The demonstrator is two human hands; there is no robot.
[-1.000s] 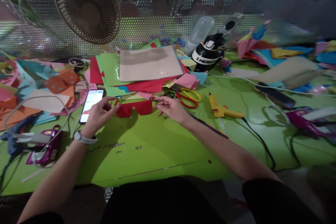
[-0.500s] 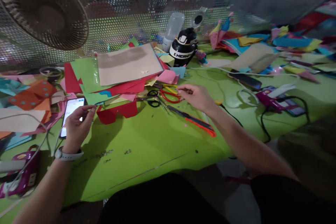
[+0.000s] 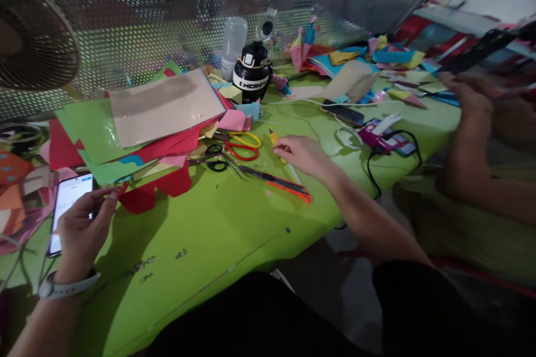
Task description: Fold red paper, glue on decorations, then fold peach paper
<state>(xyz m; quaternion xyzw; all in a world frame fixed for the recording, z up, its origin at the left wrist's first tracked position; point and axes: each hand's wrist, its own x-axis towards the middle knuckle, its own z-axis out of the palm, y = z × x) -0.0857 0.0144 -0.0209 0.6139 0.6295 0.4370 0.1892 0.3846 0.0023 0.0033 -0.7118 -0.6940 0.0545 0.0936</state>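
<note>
My left hand (image 3: 86, 228) pinches the left end of a red paper cut-out (image 3: 173, 183) with a notched lower edge. The fingers of my right hand (image 3: 304, 159) are closed around a slim yellow pen-like tool (image 3: 273, 138) with a pointed tip; its exact kind is unclear. Left of that hand are red-handled scissors (image 3: 243, 152), yellow-handled scissors (image 3: 251, 138) and black-handled scissors (image 3: 215, 157). An orange box cutter (image 3: 288, 188) lies in front, beside a thin white stick (image 3: 294, 173) partly under my right hand.
A lit phone (image 3: 67, 203) lies beneath my left hand. Behind are stacked coloured papers (image 3: 167, 106), a black bottle (image 3: 252, 75) and a fan (image 3: 33, 33). A purple power strip (image 3: 379, 136) with cords sits at right, near another person's arms (image 3: 473, 122).
My view has swung right, bringing another person's arms into sight. My right hand has moved right from the scissors and taken hold of the yellow tool. My left hand still pinches the red paper.
</note>
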